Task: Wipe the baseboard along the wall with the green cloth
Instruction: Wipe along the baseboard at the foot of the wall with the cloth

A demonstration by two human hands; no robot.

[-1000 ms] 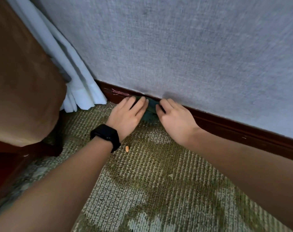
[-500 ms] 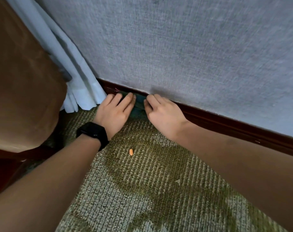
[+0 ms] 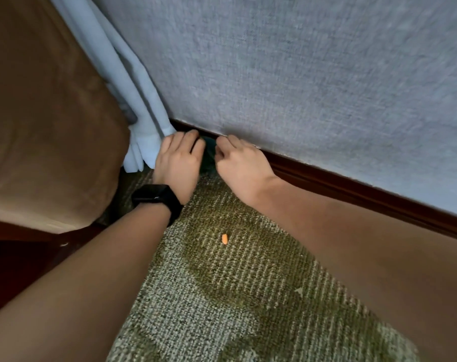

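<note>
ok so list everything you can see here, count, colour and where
green cloth: 1, dark green, against the baseboard between the hands, mostly hidden
baseboard: 1, dark red-brown, along the wall's foot
wall: 1, grey-blue, textured, top and right
curtain: 1, pale blue-white, hanging left of the hands
upholstered furniture: 1, brown, far left
carpet: 1, green-grey patterned, floor
small piece: 1, orange, on the carpet between the forearms
smartwatch: 1, black, left wrist
left hand: 1, holds the cloth's left side
right hand: 1, holds its right side
</note>
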